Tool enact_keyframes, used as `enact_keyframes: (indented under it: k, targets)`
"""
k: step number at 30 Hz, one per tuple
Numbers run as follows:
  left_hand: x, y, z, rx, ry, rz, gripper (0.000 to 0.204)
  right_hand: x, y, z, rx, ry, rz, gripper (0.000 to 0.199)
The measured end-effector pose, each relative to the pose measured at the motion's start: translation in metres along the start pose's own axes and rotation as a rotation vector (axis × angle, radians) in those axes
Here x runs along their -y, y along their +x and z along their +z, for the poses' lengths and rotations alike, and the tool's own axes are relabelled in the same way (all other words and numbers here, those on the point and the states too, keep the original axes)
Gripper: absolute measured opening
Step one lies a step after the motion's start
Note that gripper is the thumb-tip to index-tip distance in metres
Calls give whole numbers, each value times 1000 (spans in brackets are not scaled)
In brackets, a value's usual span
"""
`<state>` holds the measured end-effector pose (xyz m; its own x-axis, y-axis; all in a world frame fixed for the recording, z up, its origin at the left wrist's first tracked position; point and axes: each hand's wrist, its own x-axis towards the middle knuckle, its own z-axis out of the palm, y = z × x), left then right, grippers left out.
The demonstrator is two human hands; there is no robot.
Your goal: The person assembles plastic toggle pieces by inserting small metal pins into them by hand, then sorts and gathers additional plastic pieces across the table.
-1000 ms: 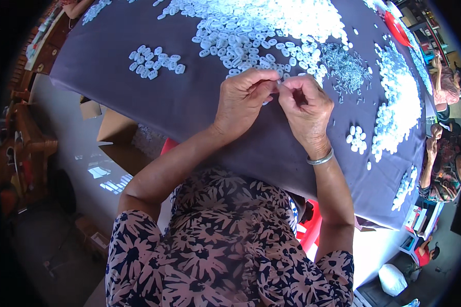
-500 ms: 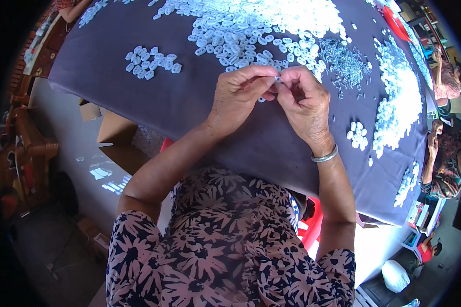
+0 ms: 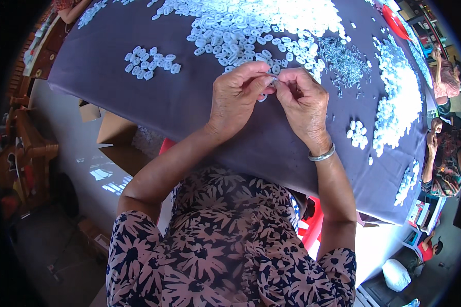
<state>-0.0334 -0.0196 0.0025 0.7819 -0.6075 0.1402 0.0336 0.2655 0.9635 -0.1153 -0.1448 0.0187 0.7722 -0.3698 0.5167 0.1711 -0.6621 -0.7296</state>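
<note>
Two hands (image 3: 271, 97) pinching one tiny white piece (image 3: 273, 79), orientation too small to tell.

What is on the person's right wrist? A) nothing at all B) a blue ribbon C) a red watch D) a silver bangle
D: a thin silver bangle circles the wrist of the right hand, which meets the left hand over the dark cloth, where both pinch a small white piece between their fingertips.
</note>
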Motion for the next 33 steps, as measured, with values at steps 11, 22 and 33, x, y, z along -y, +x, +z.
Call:
enact_keyframes:
  k: [11, 22, 33]
  targets:
    - [-2, 5, -7, 141, 57, 136, 17, 8, 6, -16, 155, 404, 443, 4]
    - [-10, 10, -14, 286, 88, -1, 26, 4, 9, -23, 263, 355, 382, 7]
    - [-6, 9, -12, 250, 154, 42, 35, -10, 11, -55, 670, -115, 332, 9]
